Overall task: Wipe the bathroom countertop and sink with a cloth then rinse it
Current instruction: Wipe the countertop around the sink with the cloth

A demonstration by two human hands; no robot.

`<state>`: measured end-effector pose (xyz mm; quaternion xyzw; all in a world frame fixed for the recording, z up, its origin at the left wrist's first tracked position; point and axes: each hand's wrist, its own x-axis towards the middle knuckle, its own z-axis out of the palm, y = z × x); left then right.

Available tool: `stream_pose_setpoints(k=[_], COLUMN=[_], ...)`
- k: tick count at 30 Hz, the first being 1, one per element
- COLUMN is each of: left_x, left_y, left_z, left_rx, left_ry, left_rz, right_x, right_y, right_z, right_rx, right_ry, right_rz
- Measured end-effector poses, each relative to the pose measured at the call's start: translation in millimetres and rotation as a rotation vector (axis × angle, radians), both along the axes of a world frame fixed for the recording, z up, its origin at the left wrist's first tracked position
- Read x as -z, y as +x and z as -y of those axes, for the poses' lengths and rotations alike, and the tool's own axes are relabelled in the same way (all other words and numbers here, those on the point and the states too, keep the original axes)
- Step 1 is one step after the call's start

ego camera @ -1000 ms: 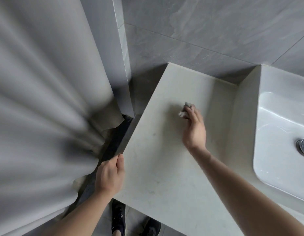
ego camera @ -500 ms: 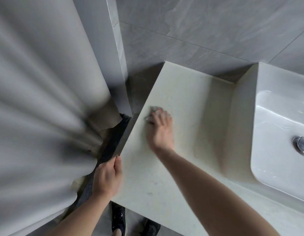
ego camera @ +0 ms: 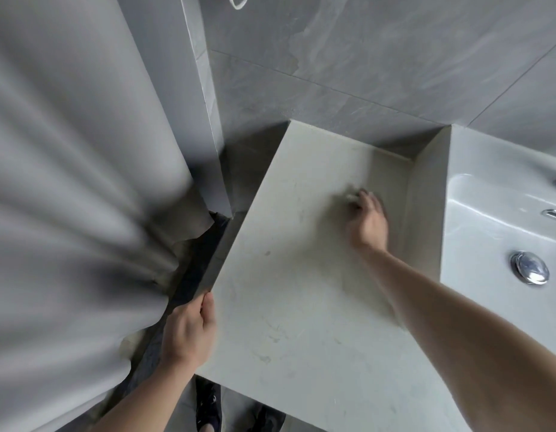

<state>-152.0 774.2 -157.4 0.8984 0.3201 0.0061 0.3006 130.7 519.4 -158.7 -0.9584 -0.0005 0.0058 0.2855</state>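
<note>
The right hand [ego camera: 368, 224] presses a small pale cloth [ego camera: 351, 196] flat on the table [ego camera: 286, 307] near the sink [ego camera: 489, 232], fingers closed over it to scrub; the left hand [ego camera: 188, 333] grips the table's edge, likely for bracing

You are working in soft, even, greyish light with no hard glare on the countertop [ego camera: 295, 307]. Your right hand [ego camera: 368, 224] is smeared by motion blur, and the pale cloth [ego camera: 351, 196] at its fingertips is barely readable. A faint shadow lies just beside that hand. Right of it, the sink [ego camera: 489, 232] shows bright streaks, and the drain plug [ego camera: 529, 267] glints. Far left, the curtain [ego camera: 67, 198] is blurred and stretched by the wide lens.
</note>
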Motion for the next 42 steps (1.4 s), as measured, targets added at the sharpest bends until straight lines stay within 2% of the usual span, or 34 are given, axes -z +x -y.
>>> stream_pose_setpoints(k=[2, 4, 9, 17, 21, 23, 25, 28, 30, 32, 35, 38, 42], left_x=[-2, -2, 0, -2, -4, -5, -6, -7, -8, -7, -6, -6, -6], left_y=[0, 1, 3, 3, 4, 4, 4, 4, 4, 3, 4, 5, 5], left_z=[1, 1, 1, 2, 2, 1, 0, -1, -2, -2, -2, -1, 0], left_rx=[-0.005, -0.005, -0.036, -0.039, -0.040, -0.030, -0.022, -0.003, 0.001, 0.000, -0.009, -0.014, -0.013], left_ry=[0.005, 0.019, 0.014, 0.010, -0.008, -0.010, -0.009, -0.005, -0.007, 0.000, -0.006, -0.007, 0.008], left_rz=[-0.007, -0.011, -0.056, -0.096, -0.097, -0.093, -0.093, -0.083, -0.081, -0.085, -0.094, -0.089, -0.097], right_x=[4, 9, 10, 7, -3, -11, -13, -7, -3, 3, 13, 16, 25], right_y=[10, 4, -11, -55, -60, -47, -20, 33, 59, 69, 60, 41, 16], right_z=[27, 29, -27, -174, -181, -157, -120, -47, -1, 25, 15, -25, -109], right_rx=[0.106, 0.102, 0.252, -0.354, -0.553, -0.510, -0.370, -0.116, 0.050, 0.126, 0.171, 0.192, -0.095], right_ry=[-0.082, -0.166, -0.165, -0.012, 0.109, 0.199, 0.216, 0.086, 0.016, -0.069, -0.156, -0.132, -0.081], right_rz=[-0.055, -0.064, -0.036, 0.002, 0.077, 0.055, 0.056, 0.102, 0.069, -0.006, -0.027, 0.026, 0.051])
